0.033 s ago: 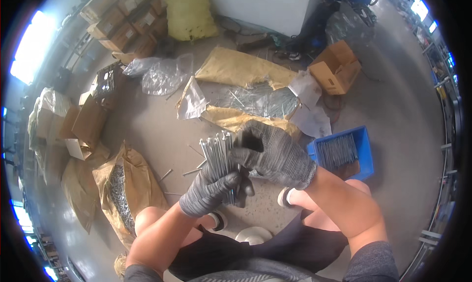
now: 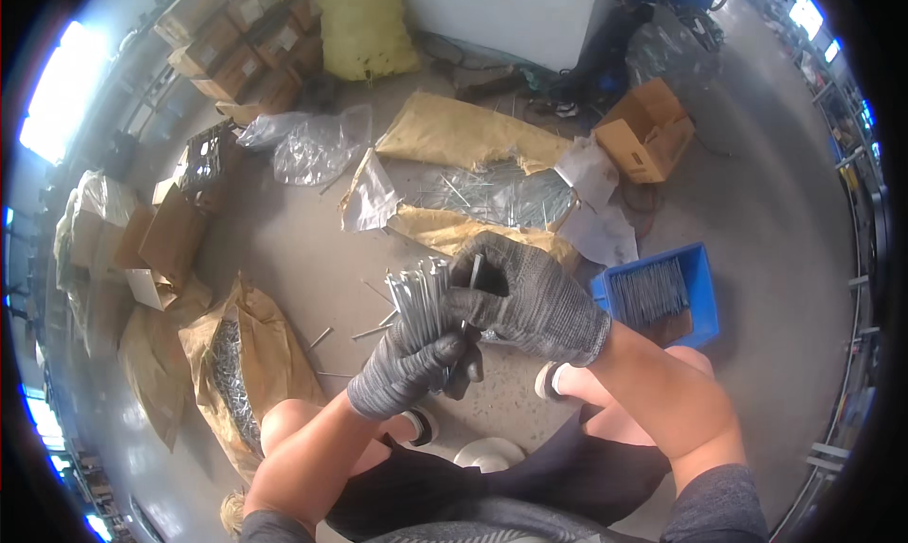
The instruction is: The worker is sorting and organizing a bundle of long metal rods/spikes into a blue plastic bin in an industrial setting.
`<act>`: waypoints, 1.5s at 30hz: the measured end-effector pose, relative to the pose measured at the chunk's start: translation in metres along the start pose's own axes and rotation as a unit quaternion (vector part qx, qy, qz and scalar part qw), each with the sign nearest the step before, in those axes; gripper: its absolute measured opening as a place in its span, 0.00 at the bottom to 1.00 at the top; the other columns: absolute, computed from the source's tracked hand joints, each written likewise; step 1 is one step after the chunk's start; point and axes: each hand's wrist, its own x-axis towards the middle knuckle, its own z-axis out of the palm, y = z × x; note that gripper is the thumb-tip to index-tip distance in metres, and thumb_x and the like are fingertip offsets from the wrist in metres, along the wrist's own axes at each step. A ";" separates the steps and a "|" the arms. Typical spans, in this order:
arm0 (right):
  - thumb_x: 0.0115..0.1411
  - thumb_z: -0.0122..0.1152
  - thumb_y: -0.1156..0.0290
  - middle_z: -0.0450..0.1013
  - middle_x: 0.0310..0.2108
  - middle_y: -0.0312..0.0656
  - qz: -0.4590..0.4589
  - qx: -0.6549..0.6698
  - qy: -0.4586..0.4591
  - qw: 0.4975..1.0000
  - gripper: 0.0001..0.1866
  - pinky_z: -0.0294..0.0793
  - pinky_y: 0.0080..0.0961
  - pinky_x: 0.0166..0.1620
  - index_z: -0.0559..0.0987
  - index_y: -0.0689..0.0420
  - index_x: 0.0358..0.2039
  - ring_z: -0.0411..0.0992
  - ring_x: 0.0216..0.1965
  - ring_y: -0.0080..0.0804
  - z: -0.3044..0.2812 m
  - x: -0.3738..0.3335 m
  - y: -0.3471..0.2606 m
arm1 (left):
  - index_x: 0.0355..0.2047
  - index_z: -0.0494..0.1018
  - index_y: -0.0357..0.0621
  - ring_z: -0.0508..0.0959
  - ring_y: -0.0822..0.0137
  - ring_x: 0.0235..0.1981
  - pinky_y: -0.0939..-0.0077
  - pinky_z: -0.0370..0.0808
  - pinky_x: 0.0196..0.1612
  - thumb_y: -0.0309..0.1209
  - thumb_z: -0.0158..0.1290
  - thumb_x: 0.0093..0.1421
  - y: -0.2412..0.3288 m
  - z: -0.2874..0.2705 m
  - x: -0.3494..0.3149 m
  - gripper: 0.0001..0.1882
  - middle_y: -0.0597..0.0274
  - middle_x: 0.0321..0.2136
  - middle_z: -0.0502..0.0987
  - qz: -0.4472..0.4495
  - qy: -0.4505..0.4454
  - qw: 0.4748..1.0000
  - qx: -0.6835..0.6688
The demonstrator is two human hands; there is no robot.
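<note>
Person seated low over a concrete floor (image 2: 785, 221), both hands in grey knit gloves. Left hand (image 2: 407, 373) has its fingers wrapped tight round the lower end of a bundle of long metal rods (image 2: 421, 297), held upright and fanning slightly at the top, just in front of the knees. Right hand (image 2: 530, 302) rests against the bundle's right side, fingers curled over the rod tops, one rod pinched between them. Blue plastic bin (image 2: 695, 259) with more rods lies just right of the right hand. Torn yellow sack (image 2: 473, 136) spilling loose rods lies on the floor beyond the hands. Brown paper sack (image 2: 236, 354) of rods to the left. Stray rods scattered on the floor near the bundle.
</note>
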 end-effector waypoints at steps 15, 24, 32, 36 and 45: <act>0.64 0.65 0.66 0.80 0.36 0.38 0.050 0.116 -0.006 0.992 0.15 0.77 0.19 0.39 0.80 0.61 0.47 0.75 0.36 0.20 -0.006 -0.009 -0.011 | 0.50 0.72 0.42 0.71 0.77 0.22 0.84 0.65 0.24 0.52 0.56 0.64 0.006 0.005 -0.003 0.27 0.66 0.26 0.76 0.021 -0.022 0.997 0.072; 0.66 0.62 0.65 0.80 0.38 0.38 0.005 0.088 0.022 0.996 0.17 0.78 0.19 0.42 0.79 0.63 0.50 0.75 0.38 0.19 0.008 -0.009 0.002 | 0.52 0.71 0.40 0.71 0.77 0.22 0.83 0.66 0.25 0.51 0.56 0.64 0.007 -0.003 -0.009 0.28 0.67 0.25 0.75 -0.043 0.002 0.996 0.082; 0.68 0.59 0.66 0.79 0.40 0.35 -0.008 0.138 0.025 0.990 0.16 0.75 0.15 0.42 0.79 0.61 0.50 0.73 0.38 0.15 0.017 -0.009 0.005 | 0.52 0.69 0.40 0.69 0.78 0.18 0.83 0.65 0.23 0.52 0.52 0.67 0.003 0.004 -0.009 0.27 0.67 0.23 0.72 -0.040 -0.022 0.996 0.075; 0.69 0.58 0.62 0.78 0.38 0.34 0.024 0.219 0.075 0.973 0.17 0.74 0.14 0.42 0.80 0.60 0.51 0.73 0.39 0.15 0.009 -0.004 -0.004 | 0.51 0.69 0.38 0.69 0.77 0.17 0.82 0.65 0.21 0.54 0.53 0.65 -0.006 0.002 -0.009 0.30 0.66 0.22 0.73 -0.061 -0.012 0.997 0.046; 0.68 0.58 0.60 0.78 0.36 0.39 0.049 0.069 -0.089 0.992 0.18 0.75 0.24 0.43 0.79 0.61 0.50 0.74 0.38 0.24 0.006 -0.010 -0.011 | 0.52 0.68 0.37 0.67 0.79 0.18 0.83 0.63 0.23 0.51 0.52 0.67 0.000 0.009 -0.010 0.28 0.71 0.21 0.69 -0.038 -0.053 0.997 0.031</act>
